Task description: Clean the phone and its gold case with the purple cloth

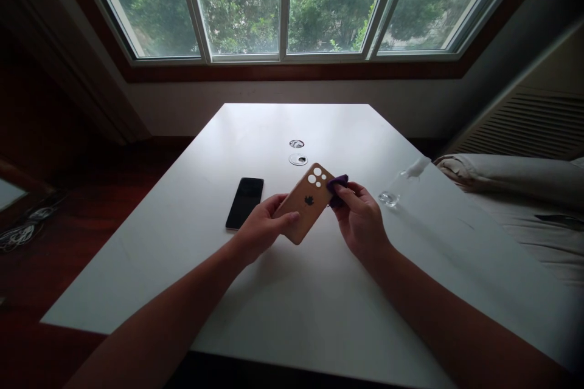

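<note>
A tan phone case (303,216) with several round camera holes and a dark leaf-shaped mark is tilted above the table. My left hand (267,223) grips its lower left side, thumb on the back face. My right hand (360,216) pinches a dark purple cloth (336,188) against the case's upper right edge. On the white table (255,134), just left of the case, lies a black phone (245,202), screen up. A clear spray bottle (401,185) lies on its side to the right of my right hand.
A round cable hole (296,143) and its loose-looking cover (298,160) are near the table's middle. Beyond the right edge are a rolled beige cloth (497,173) and a bed-like surface. White cables (22,234) lie on the floor at left. Windows stand behind the table.
</note>
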Tool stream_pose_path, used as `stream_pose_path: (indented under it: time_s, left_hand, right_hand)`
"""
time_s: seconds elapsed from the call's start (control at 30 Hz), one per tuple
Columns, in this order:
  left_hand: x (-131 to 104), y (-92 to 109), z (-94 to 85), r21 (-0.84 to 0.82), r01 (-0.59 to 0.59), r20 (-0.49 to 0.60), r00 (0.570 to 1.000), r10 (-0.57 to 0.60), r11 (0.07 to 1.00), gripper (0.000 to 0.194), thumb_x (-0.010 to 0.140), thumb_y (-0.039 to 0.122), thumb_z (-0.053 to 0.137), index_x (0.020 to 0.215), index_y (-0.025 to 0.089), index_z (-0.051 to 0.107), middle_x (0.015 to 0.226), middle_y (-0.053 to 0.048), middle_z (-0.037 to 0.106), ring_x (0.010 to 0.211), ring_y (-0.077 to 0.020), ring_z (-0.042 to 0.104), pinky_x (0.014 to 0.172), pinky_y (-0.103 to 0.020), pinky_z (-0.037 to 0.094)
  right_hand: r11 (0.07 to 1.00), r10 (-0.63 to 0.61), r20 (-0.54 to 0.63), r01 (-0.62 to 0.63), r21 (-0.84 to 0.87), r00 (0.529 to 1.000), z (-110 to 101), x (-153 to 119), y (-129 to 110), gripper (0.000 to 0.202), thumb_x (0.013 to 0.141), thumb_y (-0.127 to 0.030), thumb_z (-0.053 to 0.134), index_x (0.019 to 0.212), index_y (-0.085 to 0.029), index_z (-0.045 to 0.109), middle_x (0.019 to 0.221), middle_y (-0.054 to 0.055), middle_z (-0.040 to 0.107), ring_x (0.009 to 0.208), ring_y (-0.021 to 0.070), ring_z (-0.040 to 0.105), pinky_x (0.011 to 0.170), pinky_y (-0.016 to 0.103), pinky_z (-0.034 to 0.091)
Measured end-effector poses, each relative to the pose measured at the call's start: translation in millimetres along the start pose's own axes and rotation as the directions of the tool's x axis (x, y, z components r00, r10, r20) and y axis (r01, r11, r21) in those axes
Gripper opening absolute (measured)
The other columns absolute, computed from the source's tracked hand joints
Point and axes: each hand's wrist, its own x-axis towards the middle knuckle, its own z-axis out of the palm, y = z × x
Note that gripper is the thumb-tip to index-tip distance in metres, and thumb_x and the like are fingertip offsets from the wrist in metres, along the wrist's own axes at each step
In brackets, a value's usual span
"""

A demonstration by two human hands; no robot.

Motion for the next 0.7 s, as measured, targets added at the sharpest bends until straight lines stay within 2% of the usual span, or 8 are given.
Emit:
stream_pose_path:
  time_s: [0.2, 0.37, 0.47, 0.57, 0.63, 0.7]
  left_hand:
    - [4, -1, -5.7, -0.189, -0.137, -0.167, 0.980, 0.106, 0.972, 0.050, 0.074, 0.034, 0.087, 0.116, 0.020, 0.066, 0.115, -0.008, 0.069, 0.103, -0.0225, 0.063, 0.079, -0.032, 0.052]
    - [8, -2, -8.1, -0.241, -0.296, -0.369, 0.909, 0.195, 0.924, 0.048, 0.076, 0.041, 0.084, 0.115, 0.022, 0.064, 0.105, -0.003, 0.067, 0.098, -0.0176, 0.063, 0.077, -0.027, 0.050]
    - [9, -1, -11.4, -0.235, -0.331, -0.453, 0.869, 0.199, 0.914, 0.045, 0.078, 0.043, 0.082, 0.113, 0.022, 0.064, 0.105, -0.003, 0.067, 0.096, -0.0160, 0.062, 0.076, -0.025, 0.049]
    - [11, 0, -15.8, -0.210, -0.340, -0.523, 0.831, 0.189, 0.917, 0.046, 0.077, 0.044, 0.083, 0.112, 0.021, 0.064, 0.103, -0.003, 0.067, 0.093, -0.0153, 0.061, 0.074, -0.024, 0.047]
    - [12, -1, -17.0, -0.177, -0.331, -0.538, 0.821, 0.191, 0.927, 0.046, 0.076, 0.044, 0.084, 0.111, 0.020, 0.065, 0.101, -0.003, 0.068, 0.089, -0.0153, 0.061, 0.073, -0.024, 0.047]
    - [12, -3, -15.3, -0.118, -0.313, -0.519, 0.829, 0.210, 0.942, 0.046, 0.075, 0.044, 0.085, 0.108, 0.020, 0.066, 0.096, -0.003, 0.069, 0.085, -0.0153, 0.061, 0.071, -0.025, 0.046]
  right_hand:
    - [1.000, 0.001, -0.030, -0.001, 0.017, 1.000, -1, 3, -1, 0.033, 0.070, -0.021, 0.090, 0.091, -0.021, 0.064, 0.092, 0.000, 0.072, 0.084, 0.0146, 0.071, 0.071, 0.025, 0.064]
    - [0.998, 0.030, 0.029, -0.028, -0.058, 0.999, -1, -1, 3, 0.037, 0.071, -0.027, 0.092, 0.094, -0.020, 0.064, 0.091, 0.001, 0.073, 0.083, 0.0165, 0.072, 0.078, 0.032, 0.065]
    - [0.993, -0.067, -0.036, 0.063, -0.103, 0.997, -3, 0, 3, 0.039, 0.071, -0.030, 0.092, 0.096, -0.021, 0.064, 0.091, 0.000, 0.073, 0.087, 0.0163, 0.073, 0.083, 0.033, 0.064]
    - [0.960, -0.227, -0.083, 0.209, -0.185, 0.970, -2, 0, -2, 0.038, 0.074, -0.032, 0.090, 0.100, -0.022, 0.063, 0.097, 0.000, 0.073, 0.094, 0.0164, 0.073, 0.088, 0.033, 0.061]
    - [0.907, -0.347, -0.038, 0.325, -0.267, 0.937, 0, -5, -5, 0.035, 0.078, -0.033, 0.086, 0.102, -0.024, 0.063, 0.102, 0.000, 0.073, 0.097, 0.0168, 0.072, 0.091, 0.035, 0.060]
    - [0.840, -0.435, 0.066, 0.431, -0.328, 0.898, 4, -14, -7, 0.032, 0.081, -0.031, 0.084, 0.105, -0.026, 0.064, 0.105, 0.001, 0.072, 0.100, 0.0175, 0.072, 0.095, 0.037, 0.057]
